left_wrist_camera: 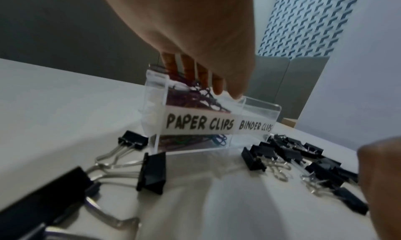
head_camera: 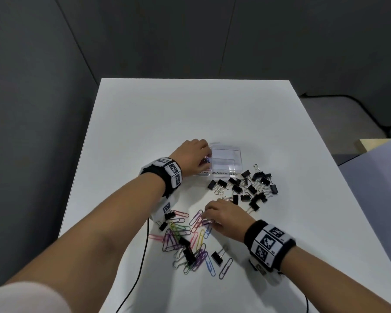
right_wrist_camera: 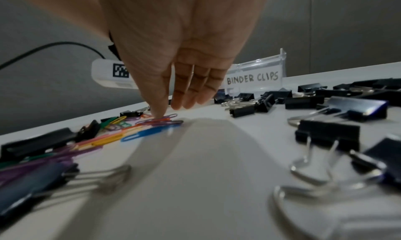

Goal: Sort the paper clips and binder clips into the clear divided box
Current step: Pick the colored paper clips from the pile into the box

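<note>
Your left hand (head_camera: 191,154) hangs over the clear divided box's (head_camera: 227,160) PAPER CLIPS compartment, fingers (left_wrist_camera: 188,69) extended downward; whether it grips anything cannot be told. Your right hand (head_camera: 226,219), fingers straight, presses loose paper clips (head_camera: 190,236) on the surface (head_camera: 167,114) nearer you than the box. Binder clips (head_camera: 246,188) lie just beside the box.

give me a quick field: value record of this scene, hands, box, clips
left hand: over the paper clips compartment, fingers pointing down into it; whether it grips clips is unclear
right hand: fingertips down on the loose coloured paper clips
clear divided box: on the white table, labelled PAPER CLIPS and BINDER CLIPS
paper clips compartment: holds coloured clips
binder clips compartment: looks empty
black binder clips: mostly heaped near the box, a few among the paper clips
</note>
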`<state>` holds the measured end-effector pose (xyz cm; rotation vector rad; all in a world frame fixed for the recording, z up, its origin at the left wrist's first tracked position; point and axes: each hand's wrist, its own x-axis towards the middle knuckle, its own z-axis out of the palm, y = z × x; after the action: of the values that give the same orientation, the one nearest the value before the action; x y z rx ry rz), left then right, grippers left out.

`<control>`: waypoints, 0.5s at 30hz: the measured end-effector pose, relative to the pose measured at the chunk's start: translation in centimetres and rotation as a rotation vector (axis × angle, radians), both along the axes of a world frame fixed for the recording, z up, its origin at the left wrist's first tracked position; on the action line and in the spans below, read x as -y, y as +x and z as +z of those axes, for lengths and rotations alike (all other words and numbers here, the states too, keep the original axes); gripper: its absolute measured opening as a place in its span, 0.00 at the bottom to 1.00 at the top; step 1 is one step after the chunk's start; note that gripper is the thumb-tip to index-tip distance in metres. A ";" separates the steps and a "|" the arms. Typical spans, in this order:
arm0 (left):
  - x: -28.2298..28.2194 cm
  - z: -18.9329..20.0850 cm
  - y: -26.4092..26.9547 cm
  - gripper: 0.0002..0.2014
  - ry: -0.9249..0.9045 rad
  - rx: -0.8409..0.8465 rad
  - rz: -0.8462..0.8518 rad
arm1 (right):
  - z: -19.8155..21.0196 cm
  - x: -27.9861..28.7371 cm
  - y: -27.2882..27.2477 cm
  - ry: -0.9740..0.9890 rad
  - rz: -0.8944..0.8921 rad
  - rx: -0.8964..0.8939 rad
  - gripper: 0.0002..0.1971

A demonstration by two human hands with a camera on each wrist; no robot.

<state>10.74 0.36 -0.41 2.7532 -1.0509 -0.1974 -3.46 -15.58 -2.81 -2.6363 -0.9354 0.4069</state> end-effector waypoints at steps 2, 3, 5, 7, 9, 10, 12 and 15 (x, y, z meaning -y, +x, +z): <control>-0.5 0.8 -0.5 0.17 -0.037 0.044 -0.008 | -0.3 -0.3 -0.2 -0.008 0.057 0.034 0.17; -0.7 1.3 -1.1 0.16 -0.054 0.060 -0.008 | -0.4 -0.4 -0.3 -0.019 0.083 0.035 0.18; -1.4 2.1 -2.8 0.12 -0.044 0.036 -0.034 | -0.7 -0.4 -0.6 -0.049 0.121 0.045 0.20; -2.4 2.1 -5.2 0.11 0.082 -0.074 -0.093 | -1.1 -0.4 -0.8 -0.064 0.124 0.047 0.21; -3.7 1.7 -7.8 0.13 0.192 -0.194 -0.160 | -1.3 -0.4 -1.0 -0.072 0.116 0.058 0.19; -4.3 1.4 -8.9 0.15 0.227 -0.243 -0.184 | -1.3 -0.4 -1.0 -0.076 0.110 0.072 0.18; -5.4 0.5 -10.8 0.21 0.255 -0.295 -0.216 | -1.2 -0.6 -1.0 -0.097 0.097 0.106 0.15; -6.6 -0.5 -12.8 0.28 0.279 -0.284 -0.268 | -1.1 -0.9 -1.2 -0.093 0.087 0.170 0.15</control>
<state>-2.04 6.99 -0.90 2.6883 -1.3946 -0.8040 -4.64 -14.72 -3.93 -2.7561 -1.1116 0.2544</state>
